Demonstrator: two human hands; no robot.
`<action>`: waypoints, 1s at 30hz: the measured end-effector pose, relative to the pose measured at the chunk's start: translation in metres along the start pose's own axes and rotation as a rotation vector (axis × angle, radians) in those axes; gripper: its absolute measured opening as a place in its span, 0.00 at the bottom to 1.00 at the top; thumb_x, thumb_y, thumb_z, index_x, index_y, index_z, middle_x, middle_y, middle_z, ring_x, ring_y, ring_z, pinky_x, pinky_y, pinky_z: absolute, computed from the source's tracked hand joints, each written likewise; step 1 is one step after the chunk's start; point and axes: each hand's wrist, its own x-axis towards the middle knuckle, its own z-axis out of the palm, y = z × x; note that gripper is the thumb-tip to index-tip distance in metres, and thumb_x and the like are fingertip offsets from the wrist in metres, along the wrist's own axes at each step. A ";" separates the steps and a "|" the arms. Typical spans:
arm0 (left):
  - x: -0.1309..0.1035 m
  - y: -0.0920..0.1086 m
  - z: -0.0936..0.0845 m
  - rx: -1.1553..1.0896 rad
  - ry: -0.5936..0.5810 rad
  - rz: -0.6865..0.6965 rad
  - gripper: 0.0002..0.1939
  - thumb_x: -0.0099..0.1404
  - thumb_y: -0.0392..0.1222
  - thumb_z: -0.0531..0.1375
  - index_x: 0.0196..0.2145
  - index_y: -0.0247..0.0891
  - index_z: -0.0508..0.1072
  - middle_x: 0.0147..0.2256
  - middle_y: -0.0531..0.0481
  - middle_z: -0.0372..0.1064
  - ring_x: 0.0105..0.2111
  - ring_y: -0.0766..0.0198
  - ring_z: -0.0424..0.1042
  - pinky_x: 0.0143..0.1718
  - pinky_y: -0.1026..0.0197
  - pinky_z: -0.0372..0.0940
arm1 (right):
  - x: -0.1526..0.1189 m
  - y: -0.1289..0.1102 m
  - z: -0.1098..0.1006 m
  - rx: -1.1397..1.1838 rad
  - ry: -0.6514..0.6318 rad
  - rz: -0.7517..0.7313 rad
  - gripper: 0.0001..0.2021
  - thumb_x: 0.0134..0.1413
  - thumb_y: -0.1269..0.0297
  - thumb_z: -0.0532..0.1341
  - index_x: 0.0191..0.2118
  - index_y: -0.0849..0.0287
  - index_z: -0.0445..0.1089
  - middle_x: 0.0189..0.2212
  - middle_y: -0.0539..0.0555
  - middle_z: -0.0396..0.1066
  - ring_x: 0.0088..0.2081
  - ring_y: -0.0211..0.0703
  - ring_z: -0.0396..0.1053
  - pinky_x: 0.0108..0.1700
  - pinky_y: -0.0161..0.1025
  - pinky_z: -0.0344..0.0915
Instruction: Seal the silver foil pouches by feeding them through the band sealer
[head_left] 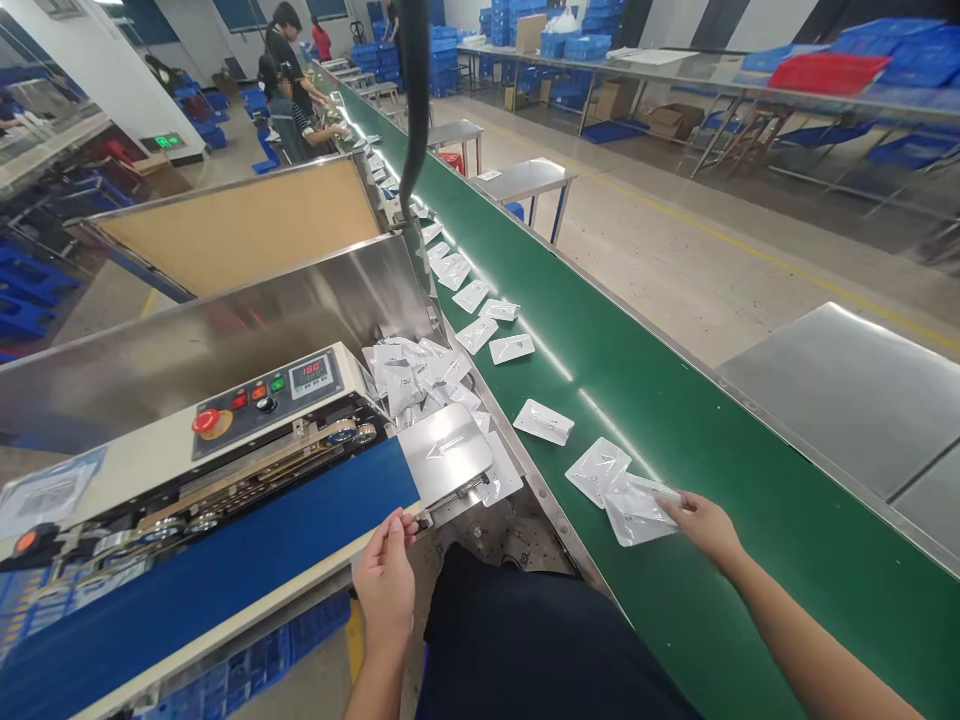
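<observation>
On the green conveyor belt (720, 490), my right hand (701, 525) pinches the edge of a white pouch (637, 510). That pouch partly overlaps another white pouch (598, 468) lying flat. My left hand (388, 570) is beside the front rail of a band sealer (270, 400), close to its blue belt (300, 530). Its fingers are curled together, with nothing visible in them. A metal plate with an arrow (448, 450) stands at the sealer's end. Behind the plate lies a heap of white pouches (409, 375). More pouches (512, 348) are strung out along the green belt.
Steel panels (225, 310) rise behind the sealer. A dark cable (415, 110) hangs down at top centre. Steel tables (847, 390) flank the conveyor's right side. Co-workers (289, 90) stand farther up the line. Blue crates (585, 45) are stacked at the back.
</observation>
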 end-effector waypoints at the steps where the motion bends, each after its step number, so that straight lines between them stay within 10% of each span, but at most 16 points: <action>1: 0.000 -0.002 -0.003 -0.005 0.025 0.004 0.28 0.61 0.62 0.72 0.47 0.36 0.85 0.44 0.39 0.84 0.42 0.49 0.82 0.52 0.42 0.77 | -0.003 0.003 -0.011 -0.052 -0.050 -0.086 0.24 0.56 0.35 0.61 0.26 0.53 0.68 0.22 0.52 0.70 0.28 0.48 0.69 0.31 0.41 0.63; 7: 0.000 -0.016 -0.005 0.003 0.072 -0.012 0.26 0.62 0.60 0.71 0.47 0.35 0.86 0.43 0.40 0.84 0.40 0.50 0.83 0.51 0.42 0.77 | 0.011 -0.024 -0.047 -0.136 -0.475 -0.317 0.15 0.50 0.47 0.70 0.37 0.52 0.74 0.27 0.49 0.75 0.30 0.44 0.71 0.33 0.38 0.63; 10: -0.002 -0.015 0.003 0.011 0.027 -0.022 0.26 0.63 0.60 0.71 0.47 0.36 0.86 0.43 0.40 0.85 0.41 0.49 0.83 0.51 0.43 0.77 | 0.036 -0.054 -0.032 0.068 -0.599 -0.150 0.36 0.39 0.54 0.77 0.58 0.55 0.74 0.28 0.49 0.78 0.31 0.46 0.76 0.36 0.38 0.69; 15: -0.004 -0.004 0.003 -0.019 0.000 -0.012 0.28 0.63 0.62 0.71 0.47 0.34 0.86 0.44 0.38 0.84 0.42 0.49 0.83 0.51 0.44 0.78 | 0.063 -0.068 -0.009 0.254 -0.670 0.077 0.24 0.30 0.51 0.80 0.35 0.60 0.79 0.27 0.58 0.80 0.33 0.55 0.78 0.38 0.45 0.74; 23: -0.002 -0.013 -0.027 -0.026 0.149 -0.045 0.28 0.62 0.62 0.71 0.48 0.35 0.86 0.45 0.38 0.84 0.43 0.47 0.83 0.53 0.41 0.77 | 0.014 -0.081 -0.006 -0.139 -0.410 -0.547 0.25 0.55 0.37 0.64 0.22 0.53 0.67 0.27 0.53 0.72 0.32 0.50 0.70 0.37 0.42 0.68; 30: 0.017 0.005 -0.005 -0.055 -0.011 -0.041 0.33 0.59 0.67 0.72 0.47 0.33 0.85 0.45 0.35 0.84 0.43 0.46 0.83 0.51 0.41 0.77 | 0.020 -0.136 0.073 0.271 -0.014 0.108 0.32 0.50 0.31 0.66 0.42 0.59 0.80 0.36 0.59 0.80 0.40 0.56 0.77 0.40 0.43 0.74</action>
